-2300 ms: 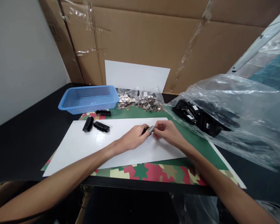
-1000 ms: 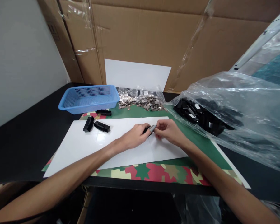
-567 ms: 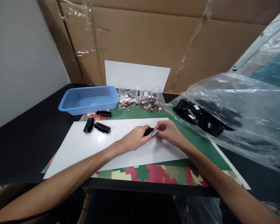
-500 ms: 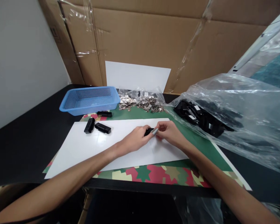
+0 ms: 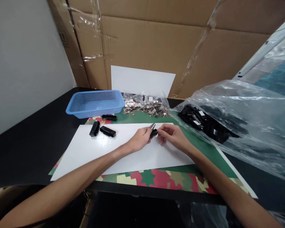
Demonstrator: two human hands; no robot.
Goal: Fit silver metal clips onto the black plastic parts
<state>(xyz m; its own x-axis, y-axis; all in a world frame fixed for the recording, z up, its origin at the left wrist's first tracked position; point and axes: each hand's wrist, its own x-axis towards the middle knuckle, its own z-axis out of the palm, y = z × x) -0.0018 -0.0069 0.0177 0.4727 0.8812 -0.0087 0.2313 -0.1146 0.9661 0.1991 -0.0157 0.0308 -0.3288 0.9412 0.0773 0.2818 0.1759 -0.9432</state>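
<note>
Above the white sheet (image 5: 123,158), my left hand (image 5: 140,139) is closed around a small black plastic housing (image 5: 153,133). A silver tapered piece (image 5: 152,126) sticks up from the same grip; its kind is hard to make out. My right hand (image 5: 171,135) has thumb and forefinger pinched together at the housing's right end, and whatever they hold is too small to see. To the left, a black plastic block (image 5: 94,129) and another black block (image 5: 108,131) lie on the sheet, with a third black block (image 5: 109,117) just behind it.
A blue basket (image 5: 95,112) stands at the back left. Small metal pieces (image 5: 154,108) lie heaped beside it in clear plastic. On the right, a large clear bag (image 5: 228,95) holds several black plastic parts (image 5: 201,118). Cardboard (image 5: 152,41) walls off the back.
The silver piece has swung from pointing right, toward my right hand, to pointing up. The black housing now shows more between my hands. The whole view has shifted slightly.
</note>
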